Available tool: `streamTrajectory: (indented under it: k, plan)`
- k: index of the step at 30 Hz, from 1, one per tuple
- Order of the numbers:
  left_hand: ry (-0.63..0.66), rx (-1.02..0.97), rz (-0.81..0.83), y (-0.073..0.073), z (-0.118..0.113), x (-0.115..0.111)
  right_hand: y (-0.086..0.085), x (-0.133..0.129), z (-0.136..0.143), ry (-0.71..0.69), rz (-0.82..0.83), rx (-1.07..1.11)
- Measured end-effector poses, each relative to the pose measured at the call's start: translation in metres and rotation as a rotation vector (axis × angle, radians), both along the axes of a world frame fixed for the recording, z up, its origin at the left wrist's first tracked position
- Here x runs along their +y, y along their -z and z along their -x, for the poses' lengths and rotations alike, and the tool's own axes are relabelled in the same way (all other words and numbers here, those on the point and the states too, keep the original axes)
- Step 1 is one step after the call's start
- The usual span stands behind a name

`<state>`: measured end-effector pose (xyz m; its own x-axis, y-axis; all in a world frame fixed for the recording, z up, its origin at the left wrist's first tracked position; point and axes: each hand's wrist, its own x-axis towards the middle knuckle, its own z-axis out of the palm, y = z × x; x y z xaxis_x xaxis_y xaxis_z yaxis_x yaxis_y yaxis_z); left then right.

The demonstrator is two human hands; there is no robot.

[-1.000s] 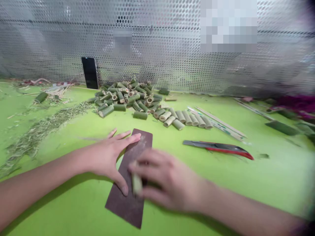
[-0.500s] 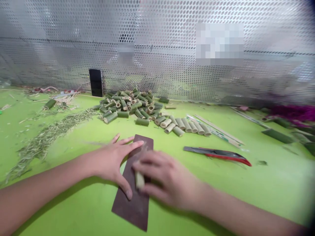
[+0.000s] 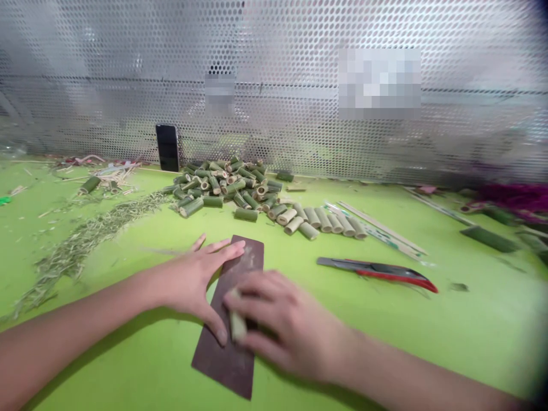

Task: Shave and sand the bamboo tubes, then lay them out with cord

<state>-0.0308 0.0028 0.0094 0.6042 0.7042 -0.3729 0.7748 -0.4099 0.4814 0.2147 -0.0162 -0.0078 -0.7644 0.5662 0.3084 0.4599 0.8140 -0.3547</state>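
Note:
A brown sheet of sandpaper (image 3: pixel 226 365) lies flat on the green table, with pale dust on its surface. My left hand (image 3: pixel 197 282) is spread, its index finger and thumb pressing on the sheet's left side. In my right hand (image 3: pixel 291 325) a short, pale piece of bamboo (image 3: pixel 236 324) is gripped between thumb and fingers, down against the sandpaper. The hand is slightly blurred and covers part of the piece. To the right lies a red and black utility knife (image 3: pixel 379 273), its blade pointing left.
A heap of green bamboo pieces (image 3: pixel 226 185) sits at the back, beside a row of peeled bamboo pieces (image 3: pixel 325 220). Bamboo shavings (image 3: pixel 81 245) trail along the left. A phone (image 3: pixel 167 148) leans on the perforated metal panel (image 3: pixel 291 131). Thin sticks (image 3: pixel 381 227) lie right of the row.
My right hand has shifted slightly toward me and left with the bamboo piece on the sandpaper. My left hand stays in place on the sheet.

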Motion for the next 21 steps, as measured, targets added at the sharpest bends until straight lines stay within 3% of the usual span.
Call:
streamTrajectory:
  k: [1,5,7,9,12,16,19,20,21]
  plan:
    - [0.009,-0.008,-0.007,0.0004,0.0003,-0.0002,0.0003,-0.0011,0.0001,-0.077,0.011,0.014]
    - [0.005,-0.004,-0.019,0.003,0.0017,-0.0001,0.0018,-0.0048,0.0004,0.081,-0.037,0.049]
    - [0.034,-0.019,-0.035,0.0034,0.0019,-0.0002,0.002,-0.0062,0.0005,-0.047,-0.034,0.061]
    - [0.015,-0.006,-0.026,0.0027,0.0015,-0.0006,0.0012,-0.0067,0.0003,-0.086,-0.043,0.068]
    - [-0.04,0.027,0.014,0.0011,0.0011,-0.0013,-0.0008,-0.0074,0.0,0.054,-0.045,0.036]
    - [0.015,-0.016,-0.024,0.0014,0.0019,-0.0009,-0.0026,-0.0092,0.0006,-0.089,-0.002,0.018]
    - [-0.024,0.005,-0.007,0.0012,0.0028,-0.0012,-0.0035,-0.0088,0.0005,0.119,-0.006,-0.011]
    - [-0.027,0.007,0.001,0.0008,0.003,-0.0016,-0.0037,-0.0089,0.0005,0.144,0.007,-0.016]
    - [-0.018,0.0,0.003,0.0004,0.0031,-0.0021,-0.0039,-0.0091,0.0005,0.071,0.02,-0.008]
